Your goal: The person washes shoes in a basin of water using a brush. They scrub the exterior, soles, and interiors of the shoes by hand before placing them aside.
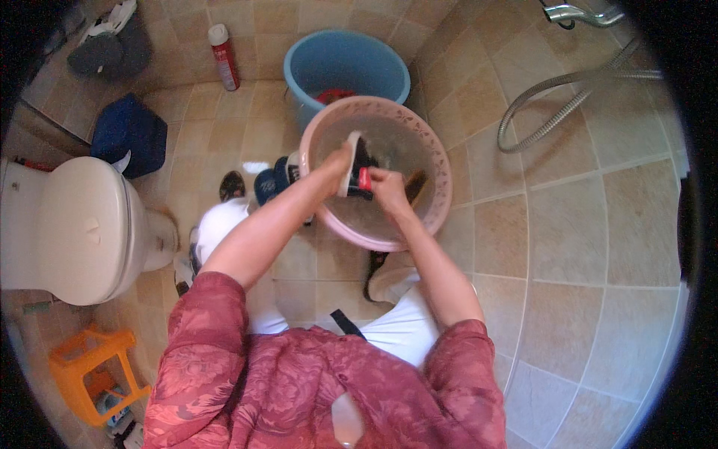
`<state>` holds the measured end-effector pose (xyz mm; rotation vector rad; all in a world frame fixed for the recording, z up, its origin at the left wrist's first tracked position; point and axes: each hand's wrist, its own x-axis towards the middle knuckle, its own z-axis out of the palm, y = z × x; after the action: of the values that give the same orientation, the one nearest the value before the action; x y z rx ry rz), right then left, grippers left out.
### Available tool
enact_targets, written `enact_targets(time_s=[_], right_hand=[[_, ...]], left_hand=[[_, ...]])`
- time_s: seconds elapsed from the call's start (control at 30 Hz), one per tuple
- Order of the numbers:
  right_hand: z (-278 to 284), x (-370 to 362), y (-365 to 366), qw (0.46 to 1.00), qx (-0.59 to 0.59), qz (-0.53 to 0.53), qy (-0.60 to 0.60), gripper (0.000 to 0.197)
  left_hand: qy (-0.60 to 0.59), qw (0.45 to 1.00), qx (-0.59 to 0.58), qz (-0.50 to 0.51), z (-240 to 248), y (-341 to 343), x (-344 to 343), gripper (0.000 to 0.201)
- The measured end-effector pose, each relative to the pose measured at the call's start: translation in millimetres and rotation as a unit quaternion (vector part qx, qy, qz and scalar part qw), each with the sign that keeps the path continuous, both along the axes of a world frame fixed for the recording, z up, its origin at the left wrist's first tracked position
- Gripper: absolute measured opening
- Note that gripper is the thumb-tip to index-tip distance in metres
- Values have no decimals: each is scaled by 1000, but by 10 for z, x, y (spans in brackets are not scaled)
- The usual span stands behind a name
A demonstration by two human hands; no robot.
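1. Left hand grips a black-and-white shoe over the pink basin, fingers wrapped round it.
2. Right hand pinches a red-handled brush at the shoe's side.
3. Blue bucket sits behind basin.
4. Best w/ short, firm strokes, shoe kept low inside basin.

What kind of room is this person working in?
Most likely a home bathroom: a white toilet stands at the left, a shower hose hangs on the tiled wall, and the floor tiles run throughout.
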<state>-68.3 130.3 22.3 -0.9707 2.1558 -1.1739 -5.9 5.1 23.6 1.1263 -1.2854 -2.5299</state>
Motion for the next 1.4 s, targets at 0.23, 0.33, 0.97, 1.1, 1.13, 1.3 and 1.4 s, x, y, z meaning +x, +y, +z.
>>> enact_targets(time_s=[0.23,0.33,0.97,1.1,1.13,1.3,1.4], right_hand=[[19,23,-189,987,-119,21,-109,10],[-10,-14,-141,993,-65,84,44,8],[-682,-309,-264,844,184,313,394,14],[-736,-141,-315,981,6,68,-182,18],[-769,-80,-391,944,-41,15,-327,19],[-881,-49,-364,751,-181,-147,-618,25],[-701,-6,-442,723,-202,-174,-637,28]], left_hand=[[-1,998,46,-32,-124,-217,117,46],[6,996,70,-49,-151,-187,99,43],[-99,982,-147,-59,-386,93,-14,65],[-119,971,-191,-74,-370,24,-10,65],[-139,954,-258,-64,-437,-10,-13,65],[-136,941,-295,-92,-371,94,-31,67],[-143,930,-319,-111,-417,-2,-40,67]])
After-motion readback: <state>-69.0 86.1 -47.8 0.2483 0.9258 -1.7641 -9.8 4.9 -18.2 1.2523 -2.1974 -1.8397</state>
